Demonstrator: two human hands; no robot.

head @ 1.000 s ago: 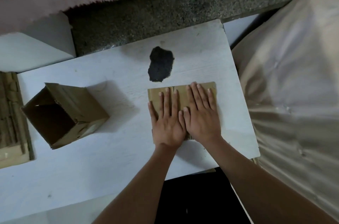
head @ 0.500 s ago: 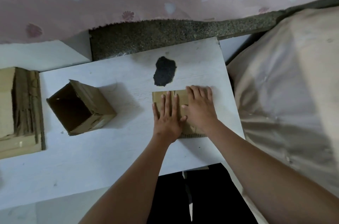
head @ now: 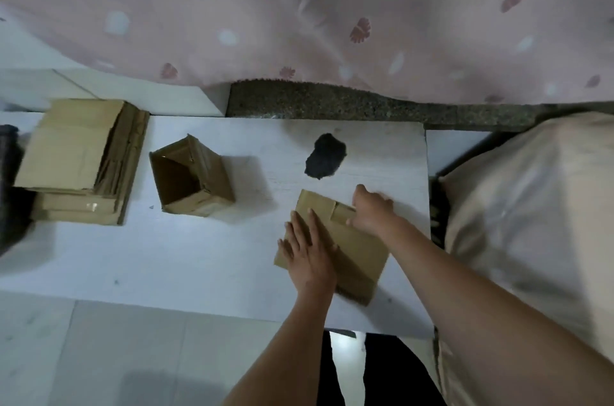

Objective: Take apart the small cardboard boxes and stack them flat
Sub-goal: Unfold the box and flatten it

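A flattened brown cardboard box (head: 357, 252) lies on the white table (head: 199, 256), right of centre. My left hand (head: 307, 251) presses flat on its left half with straight fingers. My right hand (head: 370, 211) grips the box's far right edge near a flap, fingers curled over it and blurred. An open, standing cardboard box (head: 191, 178) sits left of centre, its mouth tipped toward me. A stack of flattened boxes (head: 81, 161) lies at the table's far left.
A black patch (head: 325, 156) marks the table behind the flattened box. A pink patterned cloth (head: 332, 13) hangs over a speckled stone ledge (head: 332, 103) at the back. A beige cushion (head: 531, 222) rises on the right. Pale floor tiles (head: 99, 355) lie below.
My right hand left its flat press and moved to the box's far right edge. The flattened box has turned at an angle. The view swung left, showing the stack.
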